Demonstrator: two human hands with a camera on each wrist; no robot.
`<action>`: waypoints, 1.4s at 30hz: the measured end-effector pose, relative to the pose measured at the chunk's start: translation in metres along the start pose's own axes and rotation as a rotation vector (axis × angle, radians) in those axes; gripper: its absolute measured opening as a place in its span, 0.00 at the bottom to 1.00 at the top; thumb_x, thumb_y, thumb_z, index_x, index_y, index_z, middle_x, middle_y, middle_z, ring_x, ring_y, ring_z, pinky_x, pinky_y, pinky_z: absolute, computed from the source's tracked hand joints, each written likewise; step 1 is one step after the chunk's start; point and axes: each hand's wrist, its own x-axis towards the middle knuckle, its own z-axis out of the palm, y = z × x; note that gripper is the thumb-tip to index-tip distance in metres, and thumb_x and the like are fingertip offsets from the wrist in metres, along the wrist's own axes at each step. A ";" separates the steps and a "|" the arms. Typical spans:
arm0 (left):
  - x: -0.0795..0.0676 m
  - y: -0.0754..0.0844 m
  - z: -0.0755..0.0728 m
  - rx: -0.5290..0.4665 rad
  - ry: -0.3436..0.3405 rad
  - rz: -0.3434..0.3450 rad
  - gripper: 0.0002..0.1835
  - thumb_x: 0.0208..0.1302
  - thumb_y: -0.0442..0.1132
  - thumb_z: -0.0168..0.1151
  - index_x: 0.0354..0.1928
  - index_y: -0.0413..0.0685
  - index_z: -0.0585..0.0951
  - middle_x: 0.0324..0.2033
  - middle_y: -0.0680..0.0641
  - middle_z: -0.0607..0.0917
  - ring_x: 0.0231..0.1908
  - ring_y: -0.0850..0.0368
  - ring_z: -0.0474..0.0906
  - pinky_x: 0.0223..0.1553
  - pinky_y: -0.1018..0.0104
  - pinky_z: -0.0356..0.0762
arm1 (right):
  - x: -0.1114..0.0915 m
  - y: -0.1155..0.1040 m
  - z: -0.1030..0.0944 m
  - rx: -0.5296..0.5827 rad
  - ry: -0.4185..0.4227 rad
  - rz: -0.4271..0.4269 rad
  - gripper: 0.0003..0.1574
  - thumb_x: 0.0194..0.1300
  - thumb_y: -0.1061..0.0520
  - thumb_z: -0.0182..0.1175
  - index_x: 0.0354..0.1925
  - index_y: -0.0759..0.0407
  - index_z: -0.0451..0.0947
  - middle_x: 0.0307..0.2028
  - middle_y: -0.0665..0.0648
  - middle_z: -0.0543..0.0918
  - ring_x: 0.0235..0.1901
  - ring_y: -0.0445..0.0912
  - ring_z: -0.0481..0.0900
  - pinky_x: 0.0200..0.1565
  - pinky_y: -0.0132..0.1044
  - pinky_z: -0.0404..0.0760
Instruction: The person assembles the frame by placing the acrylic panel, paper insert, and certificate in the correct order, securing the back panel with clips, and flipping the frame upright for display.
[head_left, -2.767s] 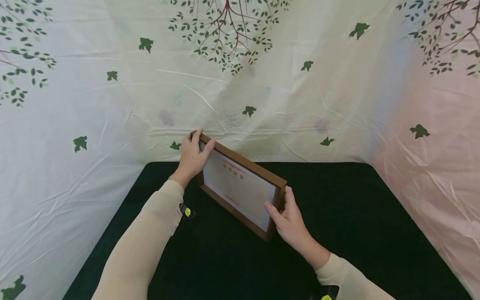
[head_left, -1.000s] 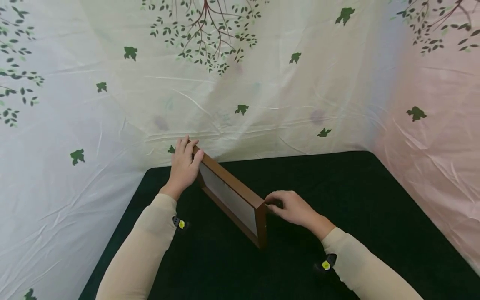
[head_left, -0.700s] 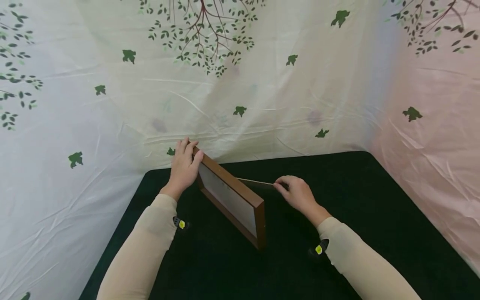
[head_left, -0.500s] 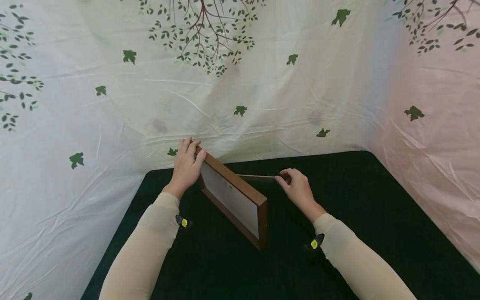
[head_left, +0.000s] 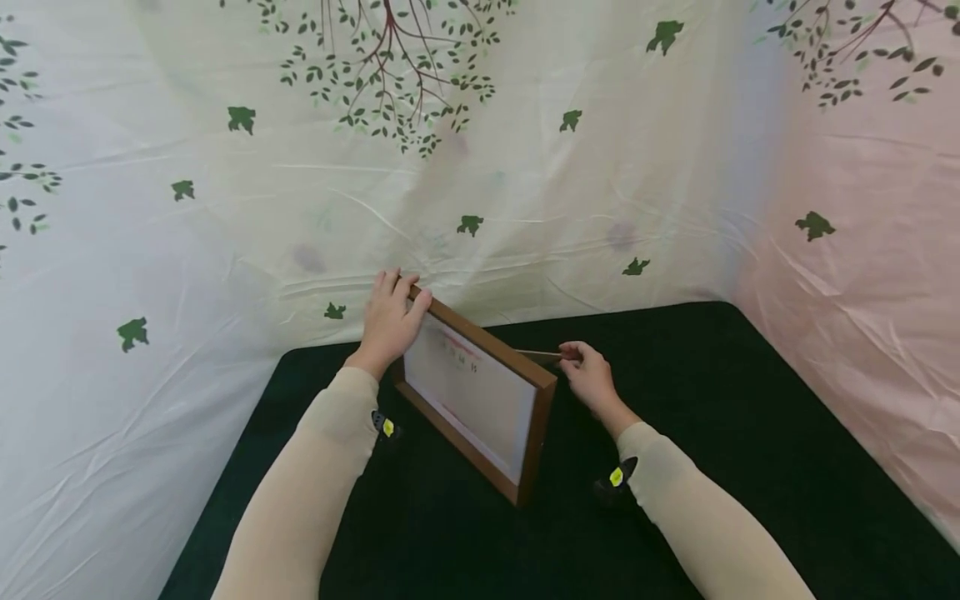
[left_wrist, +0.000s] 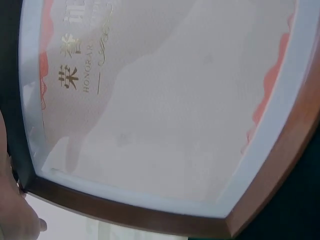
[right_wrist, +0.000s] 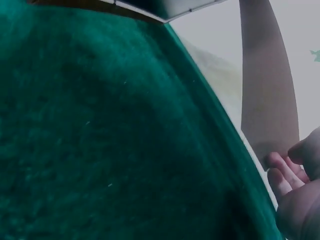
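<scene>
A brown picture frame with a certificate behind its clear front stands tilted on the dark green table. My left hand grips its upper left corner, thumb on the near side of the top edge and fingers over the far side. In the left wrist view the certificate fills most of the picture. Behind the frame, my right hand pinches the end of the stand flap, which sticks out from the back. The right wrist view shows this flap as a long tapered panel; its hinge is hidden.
The dark green table has rounded far corners. Pale cloth walls with printed leaves and branches hang close along its back and sides.
My right hand has left the frame's right edge, gone behind it and pulled the stand flap outward. Over the last half second the frame has turned, its front facing me more.
</scene>
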 end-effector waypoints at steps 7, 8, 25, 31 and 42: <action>0.007 0.005 0.007 -0.037 0.010 -0.035 0.36 0.71 0.65 0.35 0.69 0.48 0.65 0.74 0.41 0.48 0.74 0.45 0.32 0.66 0.34 0.39 | -0.004 0.008 0.004 0.038 -0.041 0.085 0.18 0.70 0.62 0.51 0.57 0.60 0.72 0.53 0.61 0.75 0.53 0.53 0.74 0.54 0.48 0.75; 0.008 0.005 0.008 -0.038 0.014 -0.039 0.36 0.71 0.65 0.35 0.69 0.48 0.66 0.74 0.41 0.48 0.74 0.45 0.32 0.67 0.35 0.39 | -0.005 0.009 0.005 0.042 -0.047 0.090 0.19 0.70 0.63 0.50 0.58 0.61 0.72 0.53 0.61 0.74 0.54 0.54 0.73 0.54 0.48 0.74; -0.021 -0.069 0.027 -0.314 -0.103 -0.262 0.45 0.70 0.69 0.27 0.76 0.44 0.40 0.73 0.35 0.51 0.71 0.39 0.48 0.68 0.44 0.47 | -0.097 -0.020 -0.019 0.097 -0.259 0.023 0.21 0.73 0.53 0.50 0.61 0.56 0.68 0.53 0.59 0.75 0.52 0.51 0.76 0.54 0.47 0.76; -0.036 -0.099 0.035 -0.352 -0.292 -0.335 0.46 0.68 0.70 0.18 0.75 0.43 0.49 0.72 0.37 0.56 0.71 0.40 0.48 0.69 0.45 0.46 | -0.129 -0.029 -0.006 -0.140 -0.246 -0.281 0.20 0.74 0.51 0.49 0.62 0.49 0.66 0.48 0.53 0.79 0.44 0.42 0.78 0.42 0.37 0.79; -0.034 -0.097 0.045 -0.358 -0.257 -0.303 0.41 0.74 0.63 0.24 0.73 0.36 0.55 0.71 0.36 0.58 0.70 0.40 0.51 0.69 0.47 0.49 | -0.138 -0.052 0.002 -0.142 -0.058 -0.605 0.20 0.74 0.57 0.51 0.61 0.57 0.65 0.45 0.51 0.79 0.39 0.40 0.80 0.35 0.34 0.81</action>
